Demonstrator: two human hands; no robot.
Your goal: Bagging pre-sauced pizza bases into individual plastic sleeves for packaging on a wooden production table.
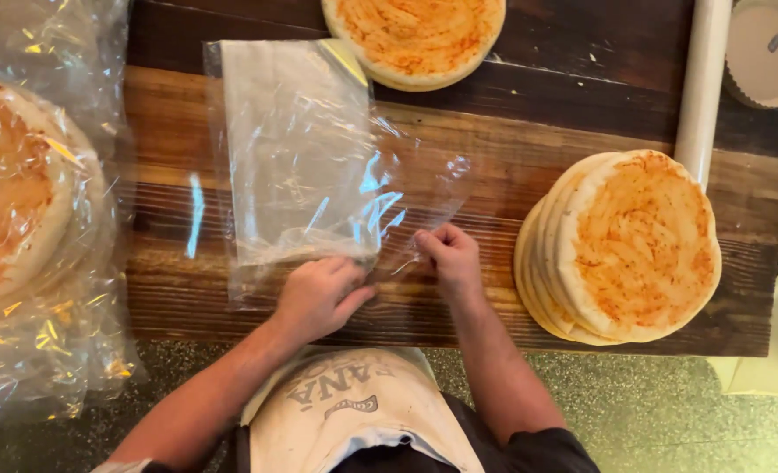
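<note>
Both hands, left hand [317, 293] and right hand [446, 254], pinch the near edge of the clear bag [306, 162] lying mid-tabletop [179, 123], flatbread stack [625, 245] at 3 o'clock; advisable to part the film layers gently, avoiding tears.

The flatbread [415, 35] at the far edge of my table [529, 149] is cut off by the picture's top. The bagged flatbreads [12, 184] past the table's left edge run out of view, blurred by glare on the wrap. The white tray [770, 52] at the far right corner is cropped. My apron's lettering is partly folded under.
</note>
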